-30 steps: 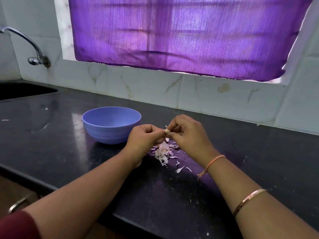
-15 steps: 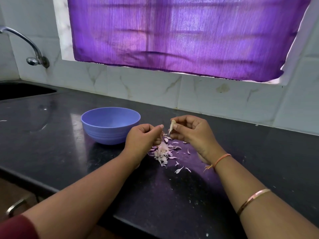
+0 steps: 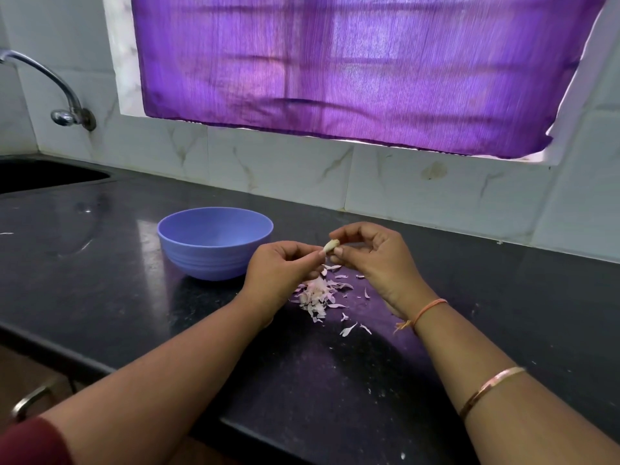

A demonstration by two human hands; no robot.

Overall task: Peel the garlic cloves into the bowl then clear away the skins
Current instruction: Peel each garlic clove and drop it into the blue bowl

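Observation:
My right hand (image 3: 375, 260) pinches a pale garlic clove (image 3: 330, 246) between thumb and fingertips, above the black counter (image 3: 117, 280). My left hand (image 3: 281, 270) has its fingers curled, and its fingertips meet the clove's left end. Below both hands lies a heap of pinkish garlic skins (image 3: 318, 293), with a few loose flakes toward me. The blue bowl (image 3: 214, 243) stands just left of my left hand; its inside is hidden from this angle.
A sink (image 3: 43, 174) is set in the counter at the far left, with a curved tap (image 3: 63, 95) on the wall above it. White tiles back the counter under a purple curtain (image 3: 352, 68). The counter's front edge runs across the lower left, above a drawer handle (image 3: 30, 401).
The hands parted half a second ago, with the clove upright in my right hand. Now my left fingertips are back at the clove, which lies tilted sideways.

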